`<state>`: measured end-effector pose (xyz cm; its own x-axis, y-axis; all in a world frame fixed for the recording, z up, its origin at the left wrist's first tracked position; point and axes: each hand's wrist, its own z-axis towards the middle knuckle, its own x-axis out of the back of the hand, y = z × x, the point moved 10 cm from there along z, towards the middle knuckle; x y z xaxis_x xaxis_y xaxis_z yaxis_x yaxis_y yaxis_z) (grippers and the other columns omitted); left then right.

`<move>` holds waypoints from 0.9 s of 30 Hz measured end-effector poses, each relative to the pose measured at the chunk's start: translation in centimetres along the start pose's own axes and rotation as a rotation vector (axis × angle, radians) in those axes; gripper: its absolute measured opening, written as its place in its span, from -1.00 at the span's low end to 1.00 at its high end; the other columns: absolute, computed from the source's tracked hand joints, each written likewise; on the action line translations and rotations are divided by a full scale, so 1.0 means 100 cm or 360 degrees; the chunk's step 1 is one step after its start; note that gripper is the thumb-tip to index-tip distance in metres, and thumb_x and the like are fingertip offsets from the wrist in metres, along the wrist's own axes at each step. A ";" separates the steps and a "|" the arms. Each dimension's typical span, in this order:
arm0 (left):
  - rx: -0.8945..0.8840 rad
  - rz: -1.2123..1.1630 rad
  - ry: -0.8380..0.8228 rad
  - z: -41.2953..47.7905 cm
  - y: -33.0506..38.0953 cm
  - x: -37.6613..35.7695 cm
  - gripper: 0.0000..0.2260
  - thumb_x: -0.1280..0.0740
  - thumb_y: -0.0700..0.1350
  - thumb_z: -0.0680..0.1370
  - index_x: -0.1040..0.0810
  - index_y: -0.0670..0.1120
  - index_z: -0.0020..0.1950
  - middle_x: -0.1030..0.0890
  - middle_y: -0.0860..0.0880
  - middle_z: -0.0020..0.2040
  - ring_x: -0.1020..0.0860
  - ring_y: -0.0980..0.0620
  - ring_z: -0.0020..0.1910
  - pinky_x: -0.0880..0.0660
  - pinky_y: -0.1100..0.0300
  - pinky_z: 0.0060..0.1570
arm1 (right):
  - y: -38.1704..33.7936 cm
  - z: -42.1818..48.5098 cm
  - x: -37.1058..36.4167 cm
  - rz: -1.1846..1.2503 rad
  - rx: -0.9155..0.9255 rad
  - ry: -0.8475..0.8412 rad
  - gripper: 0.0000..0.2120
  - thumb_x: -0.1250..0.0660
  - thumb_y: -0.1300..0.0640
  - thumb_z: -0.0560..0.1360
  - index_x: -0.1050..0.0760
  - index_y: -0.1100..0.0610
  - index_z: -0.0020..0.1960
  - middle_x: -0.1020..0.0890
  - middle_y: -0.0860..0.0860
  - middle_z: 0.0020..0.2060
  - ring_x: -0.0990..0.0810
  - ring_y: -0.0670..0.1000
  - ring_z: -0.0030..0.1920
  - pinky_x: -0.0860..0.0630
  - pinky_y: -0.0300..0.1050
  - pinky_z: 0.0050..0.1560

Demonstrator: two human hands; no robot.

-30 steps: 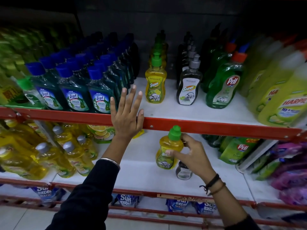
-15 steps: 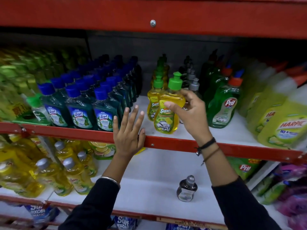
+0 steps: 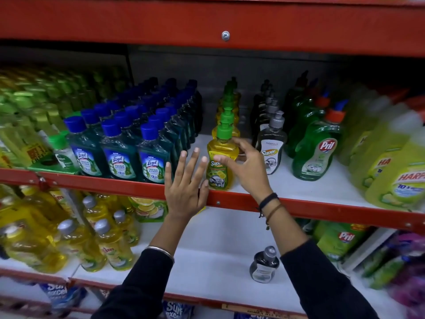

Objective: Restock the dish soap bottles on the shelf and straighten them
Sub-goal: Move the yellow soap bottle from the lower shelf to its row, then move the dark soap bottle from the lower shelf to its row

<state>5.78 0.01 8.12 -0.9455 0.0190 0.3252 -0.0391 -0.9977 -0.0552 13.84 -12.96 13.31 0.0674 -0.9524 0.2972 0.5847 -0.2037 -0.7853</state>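
Note:
A yellow dish soap bottle [image 3: 219, 157] with a green pump cap stands at the front of the white middle shelf [image 3: 299, 187], heading a row of matching yellow bottles [image 3: 228, 104]. My right hand [image 3: 245, 166] wraps its fingers around this bottle's right side and label. My left hand [image 3: 185, 189] rests flat with fingers spread on the red shelf rail [image 3: 92, 180], just left of the bottle. A row of dark grey-capped soap bottles [image 3: 271, 143] stands to the right. One dark bottle [image 3: 264, 265] stands alone on the lower shelf.
Blue-capped Lizol bottles [image 3: 119, 153] fill the shelf to the left, green Pril bottles [image 3: 315, 148] and Harpic packs [image 3: 395, 176] to the right. Yellow bottles [image 3: 76, 238] crowd the lower shelf's left. A red beam [image 3: 225, 21] runs overhead.
My right hand lifted the yellow bottle from the lower shelf up to the middle shelf and set it down at the front of the yellow row. My left hand stayed on the rail.

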 end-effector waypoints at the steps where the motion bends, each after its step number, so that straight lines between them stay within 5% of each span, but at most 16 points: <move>1: 0.0002 -0.0001 0.0000 0.000 0.000 0.000 -0.51 -0.03 0.05 0.64 -0.14 -0.02 0.57 -0.32 -0.08 0.50 -0.18 -0.07 0.55 -0.04 -0.14 0.50 | -0.001 -0.002 0.000 -0.0019 0.0002 -0.0011 -0.50 -0.51 0.00 0.33 -0.50 0.12 0.22 -0.64 -0.05 0.02 -0.63 -0.11 -0.02 -0.53 -0.34 -0.03; 6: 0.0001 -0.0021 0.0005 0.000 0.000 0.000 -0.52 -0.02 0.05 0.65 -0.14 -0.02 0.57 -0.34 -0.08 0.50 -0.19 -0.08 0.55 -0.05 -0.14 0.50 | -0.011 -0.030 0.031 -0.0022 -0.0017 0.0192 -0.50 -0.47 0.00 0.39 -0.43 0.07 0.27 -0.58 -0.07 0.12 -0.55 -0.16 0.11 -0.48 -0.31 0.11; 12: 0.0012 -0.0059 0.0033 -0.001 0.000 0.000 -0.52 -0.03 0.04 0.64 -0.18 -0.02 0.56 -0.36 -0.08 0.49 -0.25 -0.11 0.52 -0.02 -0.11 0.52 | -0.003 -0.118 0.081 0.0086 0.0173 0.0410 -0.78 -0.38 0.04 0.44 -0.51 0.03 0.06 -0.66 -0.08 -0.11 -0.63 -0.05 -0.08 -0.55 -0.18 -0.05; 19: 0.0035 -0.0124 0.0065 -0.002 0.000 0.000 -0.54 -0.03 0.03 0.66 -0.19 -0.01 0.56 -0.39 -0.09 0.48 -0.25 -0.11 0.52 -0.05 -0.12 0.51 | 0.154 -0.200 0.089 -0.0187 -0.0476 0.0149 -0.69 -0.44 -0.03 0.41 -0.44 -0.16 0.11 -0.61 -0.07 0.03 -0.57 -0.07 0.06 -0.53 0.01 0.07; 24: 0.0045 -0.0140 0.0100 -0.002 -0.001 0.002 -0.55 -0.02 0.03 0.66 -0.19 -0.02 0.56 -0.38 -0.09 0.49 -0.21 -0.09 0.54 -0.08 -0.15 0.49 | 0.238 -0.240 0.062 -0.0081 -0.0985 -0.0221 -0.27 -0.51 0.19 0.36 -0.18 -0.01 0.38 -0.51 0.04 0.21 -0.48 0.06 0.23 -0.38 -0.20 0.19; 27: 0.0043 -0.0121 0.0106 -0.004 -0.002 0.002 -0.54 -0.03 0.03 0.65 -0.19 -0.01 0.56 -0.36 -0.09 0.49 -0.17 -0.06 0.56 -0.06 -0.13 0.50 | 0.251 -0.248 0.050 -0.0089 -0.1003 -0.0351 -0.43 -0.46 0.26 0.40 -0.31 0.02 0.31 -0.54 0.05 0.20 -0.49 0.08 0.24 -0.35 -0.54 0.04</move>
<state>5.47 0.19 7.83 -0.9595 0.0984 0.2638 -0.1039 -0.9946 -0.0069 8.81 -28.43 -18.38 0.2532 -0.8817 0.3982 0.0125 -0.4086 -0.9126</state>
